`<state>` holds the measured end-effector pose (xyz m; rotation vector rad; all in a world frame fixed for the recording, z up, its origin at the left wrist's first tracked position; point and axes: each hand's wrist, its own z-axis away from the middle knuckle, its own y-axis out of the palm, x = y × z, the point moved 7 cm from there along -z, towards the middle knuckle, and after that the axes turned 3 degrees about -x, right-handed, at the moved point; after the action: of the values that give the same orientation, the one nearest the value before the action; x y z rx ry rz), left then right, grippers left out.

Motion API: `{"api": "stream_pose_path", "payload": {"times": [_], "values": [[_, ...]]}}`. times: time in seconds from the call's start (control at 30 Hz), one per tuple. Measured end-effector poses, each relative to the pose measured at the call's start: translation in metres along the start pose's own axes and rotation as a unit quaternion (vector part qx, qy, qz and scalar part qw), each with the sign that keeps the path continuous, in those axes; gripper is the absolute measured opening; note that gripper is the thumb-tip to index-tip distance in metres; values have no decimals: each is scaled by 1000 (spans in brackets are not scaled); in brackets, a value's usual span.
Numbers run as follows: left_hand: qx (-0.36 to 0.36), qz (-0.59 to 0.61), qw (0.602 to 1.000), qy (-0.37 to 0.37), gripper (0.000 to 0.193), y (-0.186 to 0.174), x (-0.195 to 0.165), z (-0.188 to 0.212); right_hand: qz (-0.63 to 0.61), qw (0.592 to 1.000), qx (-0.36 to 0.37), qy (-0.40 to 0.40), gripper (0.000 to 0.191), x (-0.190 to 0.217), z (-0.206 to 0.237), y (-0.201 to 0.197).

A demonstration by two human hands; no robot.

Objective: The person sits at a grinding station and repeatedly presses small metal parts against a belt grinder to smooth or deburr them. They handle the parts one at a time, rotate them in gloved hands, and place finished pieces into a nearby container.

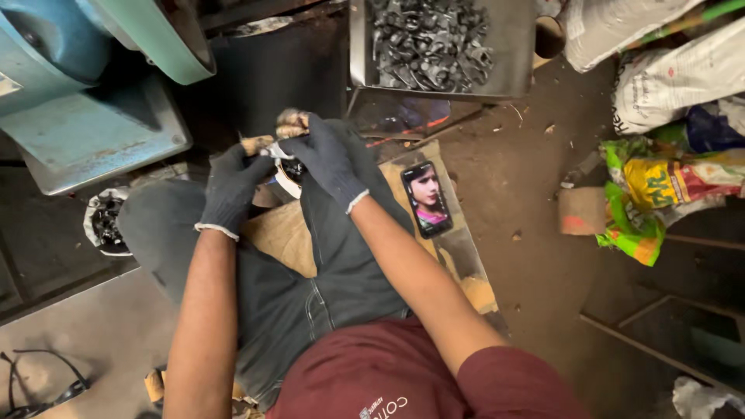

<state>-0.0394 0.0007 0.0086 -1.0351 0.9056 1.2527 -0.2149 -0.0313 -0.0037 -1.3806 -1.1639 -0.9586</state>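
Observation:
Both my hands wear dark knitted gloves and meet above my knees. My left hand (231, 186) grips one end of a small metal part (273, 149). My right hand (326, 155) closes over its other end, with worn tan glove fingertips showing at the top. The part is mostly hidden by the fingers. Below the hands, a dark metal piece (292, 168) sits between my knees.
A metal tray (512, 54) of several dark metal parts stands ahead. A blue-green machine (93, 101) is at the left. A phone (426, 199) with a lit screen lies by my right leg. A white bag of parts (105, 221) sits left; printed sacks (667, 186) lie right.

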Motion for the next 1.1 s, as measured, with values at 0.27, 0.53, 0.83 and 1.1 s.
{"api": "stream_pose_path", "payload": {"times": [0.27,0.53,0.83,1.1], "values": [[-111,-82,974,182,36,-11,-44,7,-34,989,123,80,27,15,-6,14],[-177,-349,919,-40,45,-76,-15,-34,-62,987,85,-120,22,29,-54,73],[-329,-86,939,-49,38,-112,31,-61,-81,979,154,103,27,-38,-91,161],[-285,-52,957,0,36,-64,-5,-88,-15,998,55,25,27,-13,-102,99]]}}
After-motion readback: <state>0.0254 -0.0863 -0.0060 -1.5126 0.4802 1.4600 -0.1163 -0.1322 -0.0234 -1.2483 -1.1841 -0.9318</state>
